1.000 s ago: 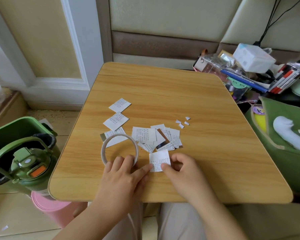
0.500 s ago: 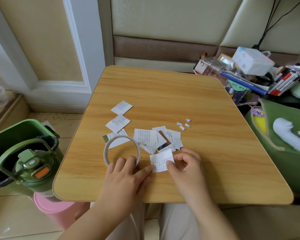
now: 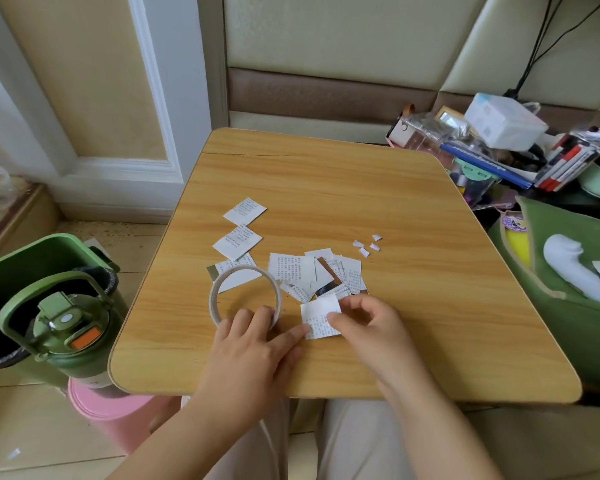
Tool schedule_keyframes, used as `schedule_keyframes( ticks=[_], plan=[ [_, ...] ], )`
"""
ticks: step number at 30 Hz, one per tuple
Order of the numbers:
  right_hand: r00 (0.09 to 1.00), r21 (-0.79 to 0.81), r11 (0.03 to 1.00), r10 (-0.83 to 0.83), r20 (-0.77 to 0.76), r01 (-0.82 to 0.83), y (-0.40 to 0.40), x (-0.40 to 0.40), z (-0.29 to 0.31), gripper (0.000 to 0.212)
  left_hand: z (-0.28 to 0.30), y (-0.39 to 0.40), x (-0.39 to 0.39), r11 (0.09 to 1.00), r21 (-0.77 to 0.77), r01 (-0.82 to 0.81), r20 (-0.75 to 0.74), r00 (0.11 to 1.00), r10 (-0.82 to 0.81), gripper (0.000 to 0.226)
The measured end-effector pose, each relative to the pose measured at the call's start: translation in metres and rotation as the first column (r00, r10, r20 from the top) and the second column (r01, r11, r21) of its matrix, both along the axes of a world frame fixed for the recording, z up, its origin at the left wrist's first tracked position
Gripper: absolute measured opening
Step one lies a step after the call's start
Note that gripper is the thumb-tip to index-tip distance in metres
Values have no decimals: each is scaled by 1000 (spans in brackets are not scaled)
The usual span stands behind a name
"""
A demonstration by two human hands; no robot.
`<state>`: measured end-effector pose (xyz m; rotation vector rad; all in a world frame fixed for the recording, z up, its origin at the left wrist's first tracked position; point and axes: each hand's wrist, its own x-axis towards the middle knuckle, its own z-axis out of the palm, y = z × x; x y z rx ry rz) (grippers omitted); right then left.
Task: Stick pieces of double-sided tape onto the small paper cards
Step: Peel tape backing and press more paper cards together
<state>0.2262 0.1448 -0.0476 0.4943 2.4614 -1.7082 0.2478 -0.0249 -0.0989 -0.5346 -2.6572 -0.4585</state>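
Head view: both hands are working at the worktop (image 3: pixel 326 188) edge.
Card (image 3: pixel 321 320): lying just right of the tape roll (image 3: pixel 245 296).
Left hand (image 3: pixel 253 344): fingers resting on the roll, thumb steadying the card.
Right hand (image 3: pixel 368 327): fingertips pinching the card.
Advice: keep the card flat, pressing tape down evenly.

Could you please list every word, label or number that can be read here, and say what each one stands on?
None can be read with certainty.
Paper cards: rows of printed characters, too small to read.
Card under the hands: print blurred.
Blue box: white lettering, too blurred.
Round sticker: unreadable.
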Motion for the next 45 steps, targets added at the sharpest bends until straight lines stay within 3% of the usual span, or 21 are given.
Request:
schedule_keyframes(
  ticks=[10,13,18,20,23,25,27,34,42,45],
  plan=[
    [997,106,994,9,-72,-1,3,-4,-10,9,3,-1,1,1000,14,13,22,1000,-13,35],
    [991,51,999,-12,-130,18,6,-3,-13,17,4,-3,1,999,44,22,25,999,-23,36],
    [969,-104,994,-66,-237,43,13,-1,2,14,26,-3,-4,972,233,-32,-33,999,41,41],
    [951,-181,983,-80,-297,26,16,-1,17,13,48,-1,-8,903,423,-74,0,997,82,34],
    [918,-302,951,-57,-391,-69,15,3,47,13,90,8,-12,647,741,-182,229,973,11,19],
    [907,-367,920,-29,-420,-140,13,6,62,35,112,15,-13,446,856,-260,352,926,-137,20],
    [899,-413,891,-10,-437,-191,11,7,70,53,128,22,-15,330,901,-281,369,897,-244,24],
    [889,-422,888,-33,-456,-183,10,8,81,57,140,34,-19,165,948,-271,313,880,-358,18],
    [884,-406,911,-130,-449,-73,8,10,83,11,141,39,-19,120,952,-283,307,887,-346,17],
    [863,-400,916,-170,-477,-40,5,9,84,7,140,41,-19,94,953,-286,301,892,-336,16]
  ],
)
